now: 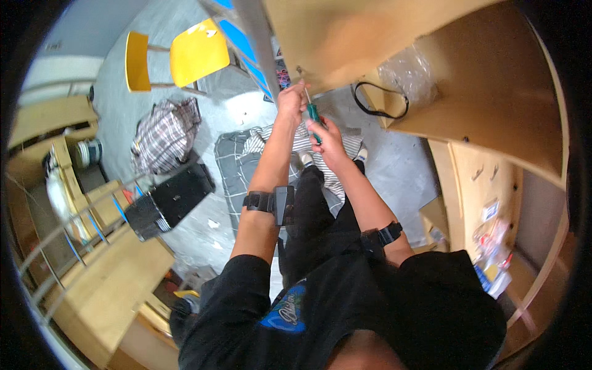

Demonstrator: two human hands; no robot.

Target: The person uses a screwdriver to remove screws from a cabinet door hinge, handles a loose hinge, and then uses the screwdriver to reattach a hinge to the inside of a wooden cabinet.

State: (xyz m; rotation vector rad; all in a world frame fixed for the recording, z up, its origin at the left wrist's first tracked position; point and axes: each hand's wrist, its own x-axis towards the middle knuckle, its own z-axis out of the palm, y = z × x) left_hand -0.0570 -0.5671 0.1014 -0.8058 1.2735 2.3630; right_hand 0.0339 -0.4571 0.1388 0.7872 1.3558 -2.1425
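In front of me, my right hand [327, 139] is wrapped round the green handle of a screwdriver [313, 113]. Its thin shaft slants up toward the lower edge of a light wooden panel [345, 43]. Beside the shaft, my left hand [292, 102] is closed, its fingertips up against the panel's edge. What those fingers pinch is too small to make out. A small dark metal fitting [300, 70] shows on the panel just above them.
An open wooden cabinet [493, 92] on the right holds clear plastic wrapping [410, 77] and a black strap [385, 111]. A ladder with blue treads [237, 40] rises left of the panel. Farther left are a yellow chair [198, 52], a plaid bag [166, 135] and a black box [169, 200].
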